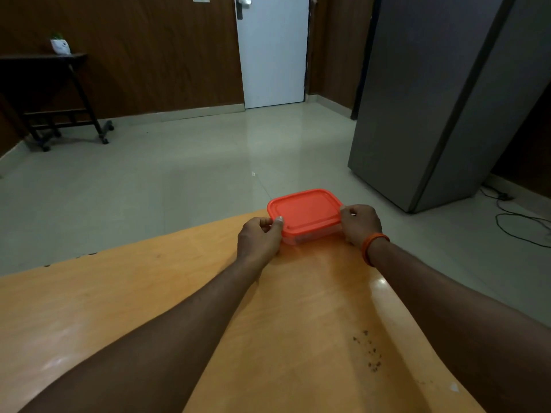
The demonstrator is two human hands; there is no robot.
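The box (pixel 310 234) with its orange lid (pixel 304 210) sits at the table's (pixel 119 299) far edge, center frame. The left hand (pixel 259 238) and right hand (pixel 360 223) grip its 2 short ends, fingers curled round the lid's rim.

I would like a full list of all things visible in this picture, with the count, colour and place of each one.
container: 1, clear body with orange-red lid, far end of the table
table: 1, orange-tan wood, foreground
crumbs: several, dark, on the table, near right
door: 1, white, back wall
side table: 1, dark, far left
plant pot: 1, white, on the side table
cabinet: 1, grey, right side
cables: few, black, floor at right
bracelet: 1, orange, right wrist
left grip: 1, holds the container's left end
right grip: 1, holds the container's right end
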